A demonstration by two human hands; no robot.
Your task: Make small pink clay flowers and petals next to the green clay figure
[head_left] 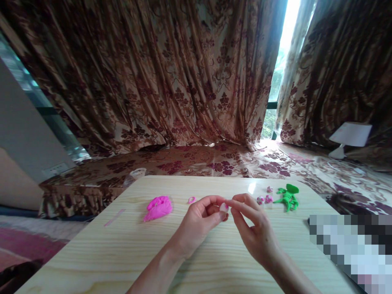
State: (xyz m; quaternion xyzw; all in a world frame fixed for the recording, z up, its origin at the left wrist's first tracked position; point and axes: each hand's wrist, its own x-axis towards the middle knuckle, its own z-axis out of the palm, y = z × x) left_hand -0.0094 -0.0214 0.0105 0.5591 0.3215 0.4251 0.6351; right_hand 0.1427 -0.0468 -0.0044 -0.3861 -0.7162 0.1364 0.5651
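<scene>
My left hand [204, 216] pinches a small white and pink piece [224, 207] between thumb and fingers, just above the table. From the right, my right hand [252, 222] reaches in, its index fingertip at the top of the piece. Its thumb is held a little apart, and nothing shows between its fingers. Beyond my right hand lie small white and pink balls [260, 200]. A green plastic toy figure [288, 199] rests to their right. Past my left hand there is a small pink ring [191, 199].
A pink bundle in clear plastic [158, 208] and a thin pinkish strip [114, 217] lie on the left of the wooden table [122, 257]. Behind the table are a clear container [135, 175], patterned curtains [183, 81] and a white lamp [350, 134]. A pixelated patch covers the lower right.
</scene>
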